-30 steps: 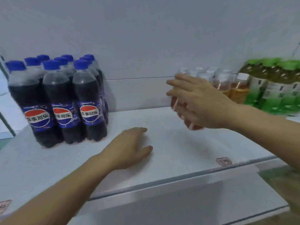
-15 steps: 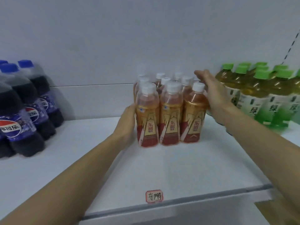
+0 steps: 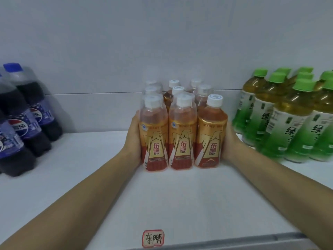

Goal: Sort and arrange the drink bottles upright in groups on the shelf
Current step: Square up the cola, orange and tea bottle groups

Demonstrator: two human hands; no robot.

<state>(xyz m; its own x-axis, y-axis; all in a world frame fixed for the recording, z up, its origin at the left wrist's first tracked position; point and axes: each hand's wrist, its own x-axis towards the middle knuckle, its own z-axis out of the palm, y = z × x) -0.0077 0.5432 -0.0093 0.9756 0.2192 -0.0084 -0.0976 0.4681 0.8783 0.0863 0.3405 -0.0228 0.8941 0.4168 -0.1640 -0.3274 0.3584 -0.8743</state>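
The left hand (image 3: 133, 139) lies flat against the left side of a block of small plastic bottles with white caps and gold-and-red labels (image 3: 182, 130), and the right hand (image 3: 228, 141) lies against the block's right side. Both palms press inward on the outer bottles. The fingers reach back along the rows and are mostly hidden behind them, so how far they curl cannot be told; neither hand wraps a single bottle.

The gold-and-red bottles stand upright in three rows of three, touching one another. Each holds an amber-orange drink, with a clear shoulder above a shiny gold band that fades to red at the base, printed with red Chinese characters. The front three show plainly; those behind show only caps and shoulders.

The block stands in the middle of the white shelf (image 3: 180, 195), set back from the front edge and squeezed between the two hands. Directly in front of it, at the shelf's edge, sits a small red-bordered paper tag with handwritten characters (image 3: 153, 238).

To the left, well apart, stand dark cola bottles with blue caps and blue labels (image 3: 27, 123). To the right, near the right hand, stand green tea bottles with green caps (image 3: 288, 120).
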